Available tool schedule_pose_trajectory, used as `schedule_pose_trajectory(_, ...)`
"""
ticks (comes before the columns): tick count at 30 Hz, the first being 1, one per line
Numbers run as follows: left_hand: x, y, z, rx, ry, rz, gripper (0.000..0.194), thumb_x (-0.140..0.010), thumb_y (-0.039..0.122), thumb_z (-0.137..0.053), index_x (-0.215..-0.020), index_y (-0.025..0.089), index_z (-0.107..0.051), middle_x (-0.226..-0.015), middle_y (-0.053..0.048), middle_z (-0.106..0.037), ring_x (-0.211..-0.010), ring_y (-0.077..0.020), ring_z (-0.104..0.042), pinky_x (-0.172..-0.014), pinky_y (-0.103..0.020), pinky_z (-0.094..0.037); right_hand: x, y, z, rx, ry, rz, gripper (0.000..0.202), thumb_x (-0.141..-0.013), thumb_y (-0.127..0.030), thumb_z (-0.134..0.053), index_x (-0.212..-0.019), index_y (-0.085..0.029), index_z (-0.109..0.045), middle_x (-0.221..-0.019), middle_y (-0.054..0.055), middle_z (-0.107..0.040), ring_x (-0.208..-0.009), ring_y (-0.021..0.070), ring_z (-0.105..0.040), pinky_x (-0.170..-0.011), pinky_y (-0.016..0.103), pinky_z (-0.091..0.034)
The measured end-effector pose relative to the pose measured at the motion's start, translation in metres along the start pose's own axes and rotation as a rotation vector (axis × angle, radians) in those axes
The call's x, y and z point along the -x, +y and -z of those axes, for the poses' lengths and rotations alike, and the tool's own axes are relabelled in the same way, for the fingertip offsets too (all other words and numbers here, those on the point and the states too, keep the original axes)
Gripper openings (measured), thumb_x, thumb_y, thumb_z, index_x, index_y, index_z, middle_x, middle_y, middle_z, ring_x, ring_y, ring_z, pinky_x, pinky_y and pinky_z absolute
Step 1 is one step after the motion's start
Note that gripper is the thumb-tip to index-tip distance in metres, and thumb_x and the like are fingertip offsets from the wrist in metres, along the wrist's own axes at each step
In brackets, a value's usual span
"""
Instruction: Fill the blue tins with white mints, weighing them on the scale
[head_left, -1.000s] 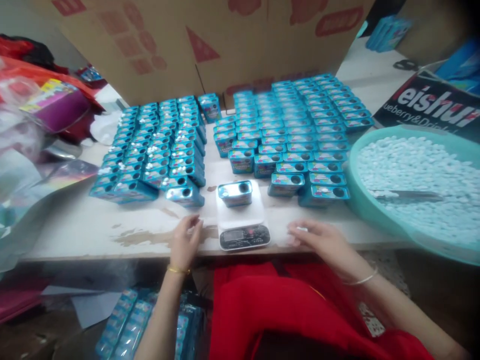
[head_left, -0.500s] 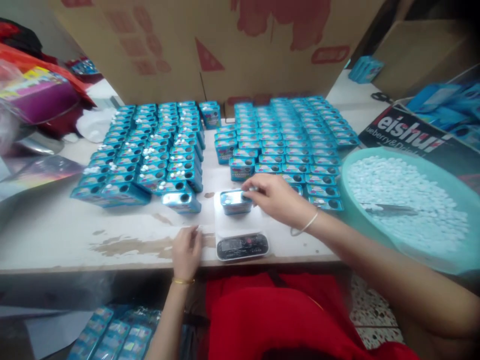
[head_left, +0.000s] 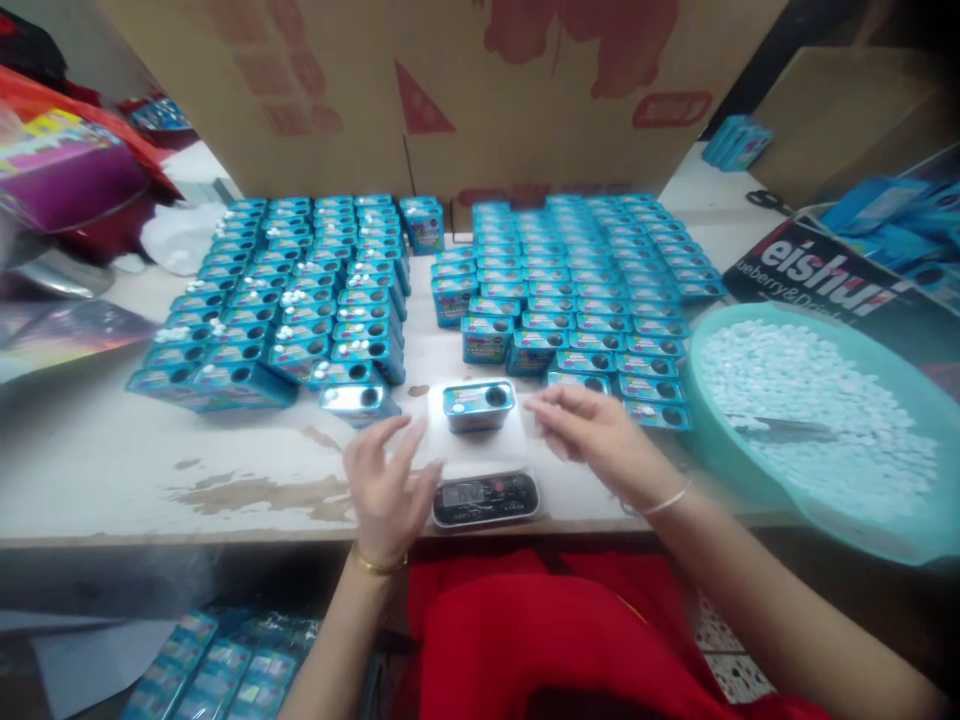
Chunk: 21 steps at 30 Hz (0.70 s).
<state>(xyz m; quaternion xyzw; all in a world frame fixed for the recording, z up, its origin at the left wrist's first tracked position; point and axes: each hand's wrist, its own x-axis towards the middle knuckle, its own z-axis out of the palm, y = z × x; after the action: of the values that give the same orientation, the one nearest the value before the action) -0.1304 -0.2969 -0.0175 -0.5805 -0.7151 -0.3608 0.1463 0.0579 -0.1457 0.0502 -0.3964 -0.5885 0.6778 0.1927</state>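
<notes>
A small blue tin (head_left: 478, 408) with a round dark hole in its top stands on the white plate of a kitchen scale (head_left: 486, 500). The digits on its black panel are too blurred to read. My left hand (head_left: 390, 490) hovers at the scale's left edge, fingers apart and nothing in them. To the right of the tin, my right hand (head_left: 592, 430) has its fingertips drawn together, apart from the tin; whatever they may pinch is too small to make out. Another blue tin (head_left: 358, 402) stands just beyond my left hand.
Rows of blue tins (head_left: 247, 340) with white tablets on some lids stand left; more rows (head_left: 589, 300) stand right. A turquoise basin (head_left: 705, 460) of white tablets holds a dark scoop-like tool. A large cardboard box (head_left: 337, 90) closes the back. A black printed box (head_left: 817, 260) stands far right.
My right hand has drawn back from the tin's hole to the right. My left hand has lifted and spread its fingers, moving towards the scale. The tin has stayed on the scale.
</notes>
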Motion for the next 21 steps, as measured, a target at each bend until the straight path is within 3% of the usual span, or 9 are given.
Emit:
schedule_pose_trajectory(4, -0.032, 0.020, -0.009, -0.047, -0.130, -0.139, 0.044, -0.083, 0.040, -0.060, -0.124, 0.025, -0.053, -0.135, -0.012, -0.050, -0.127, -0.0298, -0.042, -0.106, -0.052, -0.030, 0.019, 0.049, 0.008, -0.105, 0.038, -0.271, 0.042, -0.069, -0.051, -0.071, -0.080, -0.013, -0.061, -0.056, -0.005, -0.049, -0.044, 0.0033, -0.035, -0.044, 0.019, -0.020)
schedule_pose_trajectory(9, -0.055, 0.031, -0.023, -0.033, -0.249, -0.236, 0.040, -0.083, 0.044, -0.060, -0.118, 0.025, -0.055, -0.137, -0.009, -0.051, -0.131, -0.0289, -0.039, -0.110, -0.055, -0.021, 0.030, 0.090, 0.021, -0.128, 0.100, -0.314, 0.049, -0.063, -0.059, -0.072, -0.077, -0.013, -0.062, -0.053, -0.005, -0.047, -0.044, 0.0043, -0.035, -0.045, 0.020, -0.021)
schedule_pose_trajectory(11, -0.066, 0.032, -0.023, -0.038, -0.313, -0.235, 0.047, -0.082, 0.044, -0.061, -0.123, 0.024, -0.052, -0.131, -0.011, -0.055, -0.125, -0.0292, -0.045, -0.108, -0.054, -0.025, 0.030, 0.103, 0.026, -0.151, 0.115, -0.299, 0.050, -0.063, -0.060, -0.071, -0.075, -0.013, -0.062, -0.053, -0.005, -0.046, -0.044, 0.0045, -0.034, -0.045, 0.020, -0.020)
schedule_pose_trajectory(13, -0.081, 0.029, -0.020, -0.027, -0.437, -0.254, 0.048, -0.083, 0.039, -0.060, -0.126, 0.022, -0.049, -0.117, -0.011, -0.062, -0.110, -0.0269, -0.056, -0.099, -0.049, -0.036, 0.029, 0.117, 0.029, -0.175, 0.130, -0.290, 0.050, -0.064, -0.061, -0.070, -0.075, -0.013, -0.062, -0.054, -0.005, -0.045, -0.044, 0.0048, -0.033, -0.045, 0.020, -0.020)
schedule_pose_trajectory(16, -0.117, 0.014, -0.012, 0.009, -0.573, -0.309, 0.034, -0.085, 0.033, -0.057, -0.117, 0.022, -0.053, -0.101, -0.008, -0.067, -0.090, -0.0218, -0.061, -0.081, -0.038, -0.046, 0.024, 0.138, 0.030, -0.196, 0.148, -0.287, 0.050, -0.065, -0.063, -0.068, -0.074, -0.014, -0.062, -0.052, -0.005, -0.045, -0.041, 0.0053, -0.032, -0.043, 0.020, -0.019)
schedule_pose_trajectory(17, -0.133, 0.007, -0.011, 0.009, -0.547, -0.314, 0.031, -0.086, 0.033, -0.055, -0.115, 0.022, -0.054, -0.102, -0.008, -0.067, -0.091, -0.0214, -0.061, -0.080, -0.036, -0.047, 0.023, 0.143, 0.028, -0.200, 0.167, -0.278, 0.050, -0.065, -0.064, -0.067, -0.073, -0.015, -0.062, -0.051, -0.005, -0.044, -0.041, 0.0055, -0.032, -0.042, 0.020, -0.020)
schedule_pose_trajectory(19, -0.175, -0.012, -0.012, -0.023, -0.385, -0.279, 0.033, -0.086, 0.036, -0.054, -0.116, 0.022, -0.054, -0.109, -0.008, -0.064, -0.097, -0.0221, -0.060, -0.084, -0.036, -0.047, 0.020, 0.149, 0.025, -0.199, 0.220, -0.245, 0.049, -0.064, -0.065, -0.066, -0.071, -0.017, -0.064, -0.052, -0.003, -0.047, -0.042, 0.0072, -0.036, -0.040, 0.020, -0.025)
schedule_pose_trajectory(21, -0.223, -0.034, -0.024, -0.066, -0.218, -0.216, 0.038, -0.085, 0.038, -0.054, -0.118, 0.021, -0.053, -0.114, -0.009, -0.062, -0.102, -0.0231, -0.058, -0.089, -0.036, -0.047, 0.019, 0.148, 0.021, -0.186, 0.256, -0.212, 0.045, -0.062, -0.063, -0.068, -0.069, -0.018, -0.066, -0.060, 0.000, -0.055, -0.050, 0.0116, -0.047, -0.045, 0.021, -0.037)
